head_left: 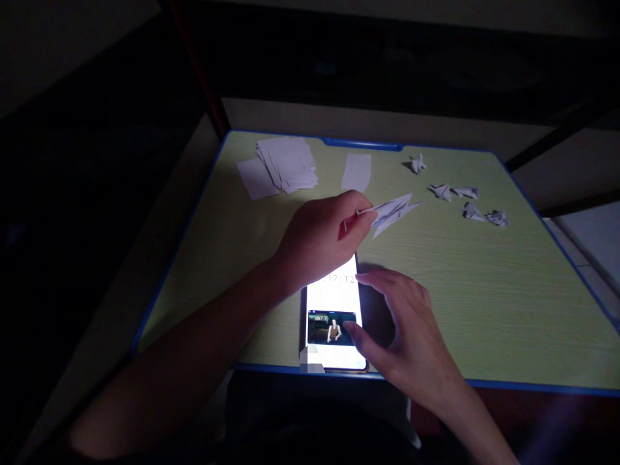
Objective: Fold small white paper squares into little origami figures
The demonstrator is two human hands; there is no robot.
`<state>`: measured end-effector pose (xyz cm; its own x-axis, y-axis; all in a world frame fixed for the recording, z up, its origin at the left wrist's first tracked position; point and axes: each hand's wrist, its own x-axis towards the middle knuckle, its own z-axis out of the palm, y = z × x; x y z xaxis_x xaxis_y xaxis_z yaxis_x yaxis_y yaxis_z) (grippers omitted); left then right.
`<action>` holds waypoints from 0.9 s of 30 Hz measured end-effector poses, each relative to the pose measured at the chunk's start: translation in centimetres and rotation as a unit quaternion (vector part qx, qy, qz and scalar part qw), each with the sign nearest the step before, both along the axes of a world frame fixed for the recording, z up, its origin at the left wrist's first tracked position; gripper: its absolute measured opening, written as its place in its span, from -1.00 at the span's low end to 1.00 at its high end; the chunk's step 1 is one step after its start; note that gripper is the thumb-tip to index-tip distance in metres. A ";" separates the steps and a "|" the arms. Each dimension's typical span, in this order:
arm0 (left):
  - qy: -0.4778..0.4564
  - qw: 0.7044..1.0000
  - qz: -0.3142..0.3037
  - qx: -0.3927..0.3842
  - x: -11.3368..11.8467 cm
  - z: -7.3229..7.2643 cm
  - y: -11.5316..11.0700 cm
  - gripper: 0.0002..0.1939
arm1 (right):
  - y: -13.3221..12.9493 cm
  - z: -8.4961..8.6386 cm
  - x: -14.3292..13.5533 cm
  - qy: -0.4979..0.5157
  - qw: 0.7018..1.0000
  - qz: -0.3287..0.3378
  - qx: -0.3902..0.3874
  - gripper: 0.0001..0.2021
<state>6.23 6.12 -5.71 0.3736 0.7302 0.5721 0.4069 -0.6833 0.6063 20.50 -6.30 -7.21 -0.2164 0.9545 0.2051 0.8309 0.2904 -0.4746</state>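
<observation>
Above the table's middle, my left hand (325,229) is closed around a folded paper piece (393,212). Its pointed white layers stick out to the right past the thumb and forefinger; the rest is hidden in the hand. Beneath lies a lit smartphone (334,297), its screen showing large digits and a small video window. My right hand (407,326) sits at the phone's right edge, fingers curved and apart, with nothing in it. The thumb tip overlaps the video window, and the forefinger tip is by the digits; I cannot tell whether they touch the screen.
A stack of white paper sheets (290,165) lies at the back left, with a single sheet (357,171) right of it. Several small folded paper pieces (442,192) are scattered at the back right. The light-topped table (498,297) has a blue rim; its surroundings are dark.
</observation>
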 end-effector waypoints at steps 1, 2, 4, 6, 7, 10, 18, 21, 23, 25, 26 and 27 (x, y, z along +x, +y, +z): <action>0.002 1.000 0.000 -0.001 0.0 0.0 0.0 -0.89 | 0.0 0.0 0.0 -0.001 1.000 -0.001 0.000 -0.49; 0.005 1.000 0.000 -0.002 0.0 0.1 0.0 -0.89 | 0.0 0.0 0.0 -0.003 1.000 -0.001 -0.001 -0.49; 0.011 1.000 -0.001 -0.006 0.0 0.1 -0.1 -0.89 | 0.1 0.0 -0.1 -0.005 1.000 -0.004 -0.004 -0.49; 0.014 1.000 -0.003 -0.007 0.0 0.2 -0.1 -0.88 | 0.1 0.0 -0.1 -0.009 1.000 -0.006 -0.004 -0.49; 0.015 1.000 -0.005 -0.007 0.0 0.2 -0.2 -0.88 | 0.1 0.0 -0.1 -0.011 1.000 -0.007 -0.004 -0.48; 0.016 1.000 -0.008 -0.005 0.0 0.2 -0.2 -0.89 | 0.2 -0.1 -0.1 -0.005 1.000 -0.010 -0.003 -0.46; 0.015 1.000 -0.007 -0.002 0.1 0.1 -0.2 -0.89 | 0.1 -0.1 0.1 0.011 1.000 -0.012 -0.002 -0.47; 0.016 1.000 -0.010 -0.002 0.1 0.1 -0.3 -0.89 | 0.1 0.0 0.0 0.005 1.000 -0.011 -0.001 -0.48; 0.019 1.000 -0.010 -0.006 0.0 0.2 -0.3 -0.89 | 0.1 0.1 0.0 0.000 1.000 -0.011 -0.001 -0.50; 0.022 1.000 -0.009 -0.009 0.0 0.2 -0.3 -0.89 | 0.1 0.0 0.0 0.000 1.000 -0.011 -0.002 -0.50; 0.024 1.000 -0.010 -0.010 0.0 0.3 -0.3 -0.89 | 0.1 0.0 0.0 0.001 1.000 -0.011 -0.003 -0.50; 0.025 1.000 -0.010 -0.010 0.0 0.3 -0.3 -0.89 | 0.1 0.0 0.0 0.004 1.000 -0.010 -0.002 -0.50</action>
